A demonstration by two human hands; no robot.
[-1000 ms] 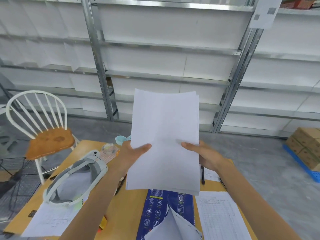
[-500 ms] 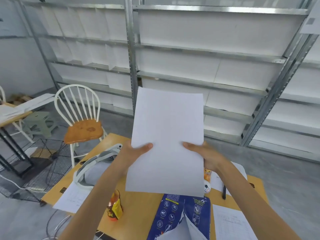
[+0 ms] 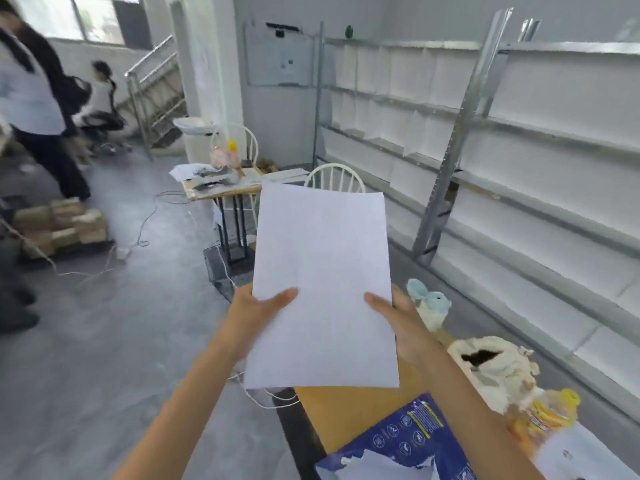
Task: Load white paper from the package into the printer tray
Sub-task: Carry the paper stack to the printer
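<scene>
both hands gripping paper stack (image 3: 322, 289) upright, long axis vertical: left hand (image 3: 258, 311) fingers clamping left edge, right hand (image 3: 398, 318) the right; torn package (image 3: 405, 441) lying near-right on bench (image 3: 346, 414); printer tray not visible.

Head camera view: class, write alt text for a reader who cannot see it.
Two bare hands, left hand and right hand, hold a stack of white paper upright above a wooden table bearing a torn blue paper package.
</scene>
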